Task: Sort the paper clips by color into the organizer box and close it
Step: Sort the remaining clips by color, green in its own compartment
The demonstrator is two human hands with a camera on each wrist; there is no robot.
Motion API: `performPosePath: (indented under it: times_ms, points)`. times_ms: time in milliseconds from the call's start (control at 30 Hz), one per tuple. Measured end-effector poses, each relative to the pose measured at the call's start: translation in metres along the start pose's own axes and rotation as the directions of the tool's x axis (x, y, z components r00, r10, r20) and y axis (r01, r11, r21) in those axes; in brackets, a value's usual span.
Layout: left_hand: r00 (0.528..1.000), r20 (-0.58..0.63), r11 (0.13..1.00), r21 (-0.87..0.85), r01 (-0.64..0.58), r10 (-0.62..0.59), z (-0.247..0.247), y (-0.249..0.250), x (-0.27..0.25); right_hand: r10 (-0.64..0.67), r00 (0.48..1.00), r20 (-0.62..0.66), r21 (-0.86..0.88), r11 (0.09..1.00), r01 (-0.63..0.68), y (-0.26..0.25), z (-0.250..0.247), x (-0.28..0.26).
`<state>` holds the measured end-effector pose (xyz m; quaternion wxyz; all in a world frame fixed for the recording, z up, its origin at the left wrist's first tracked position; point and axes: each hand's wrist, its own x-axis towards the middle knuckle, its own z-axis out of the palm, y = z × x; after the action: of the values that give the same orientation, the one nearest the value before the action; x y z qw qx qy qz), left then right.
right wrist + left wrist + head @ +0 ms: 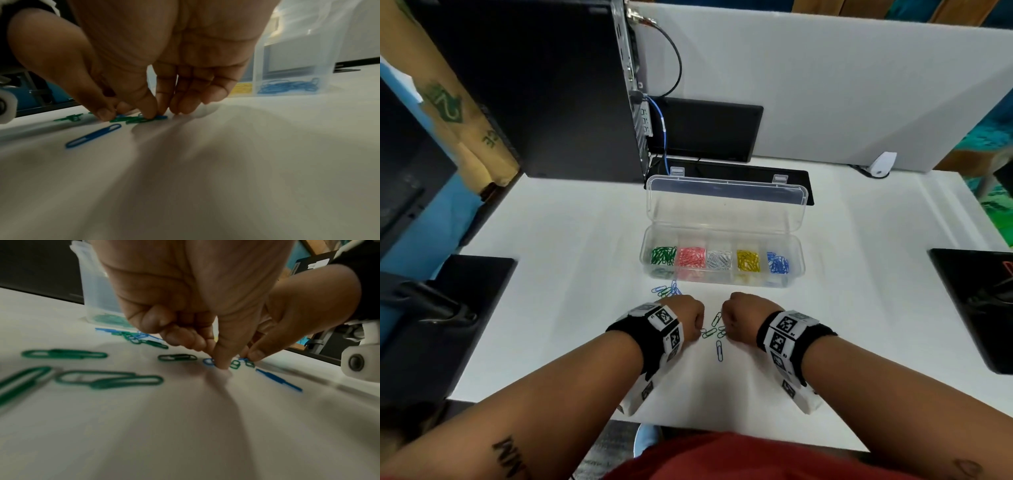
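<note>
clips (717, 330) green, blue | table (859, 308) white | organizer box (796, 274) clear

head view: a forearm tattoo (508, 457) at seven o'clock shows letters like "nm", seen inverted; green print (445, 106) on the brown cardboard at ten o'clock is not legible; wristband tags (669, 325) carry only square codes.

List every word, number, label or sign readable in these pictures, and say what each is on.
"NW", as seen from the head camera: dark letters on the person's left forearm.
Green print on the brown cardboard at upper left: too distorted to read.
Square black-and-white code tags on the left wristband and right wristband: patterns, with tiny characters too small to read.
Organizer box: no lettering visible.
</note>
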<state>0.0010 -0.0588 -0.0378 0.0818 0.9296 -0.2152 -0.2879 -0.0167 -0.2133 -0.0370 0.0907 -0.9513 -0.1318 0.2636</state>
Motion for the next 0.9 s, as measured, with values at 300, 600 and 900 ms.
performPosePath:
  times_ms: [300,600,900]
  points:
    - [0.996,-0.064,0.953,-0.302,0.041,-0.064,-0.004,-0.025,-0.012,0.031,0.997,0.064,0.004,1.000,-0.031,0.002,0.003,-0.003]
    - [0.929,0.006,0.364,-0.919,0.151,-0.369,-0.026,-0.058,-0.024,0.103,0.994,0.025,0.206,0.973,-0.105,0.008,-0.002,-0.001]
    - [0.941,-0.097,0.869,-0.424,0.257,-0.325,-0.016,-0.064,-0.027,0.161,0.970,0.180,0.915,0.333,-0.226,0.009,-0.011,-0.006]
